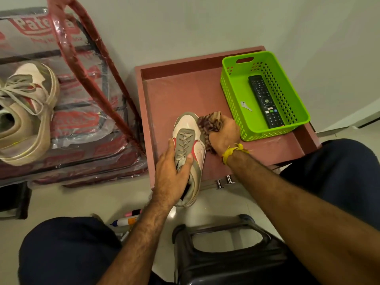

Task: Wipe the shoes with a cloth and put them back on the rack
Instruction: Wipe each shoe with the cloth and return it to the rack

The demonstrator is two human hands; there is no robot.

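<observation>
On a pink tray-topped table [267, 147] against a pale wall, the left hand [170, 173] grips the sneaker [190, 138]; the right hand [224, 133] clutches a cloth [209, 122], seemingly pressed to its side.

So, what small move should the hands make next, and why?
Probably the right hand should draw the cloth back along the shoe. The cloth is pressed at the toe side, and the left hand grips the shoe firmly.

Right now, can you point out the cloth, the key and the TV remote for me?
cloth [210, 121], head view, on the bunched striped fabric above the right hand.
key [246, 106], head view, on its silver blade, on the green basket's floor.
TV remote [265, 100], head view, on its round middle button.
</observation>
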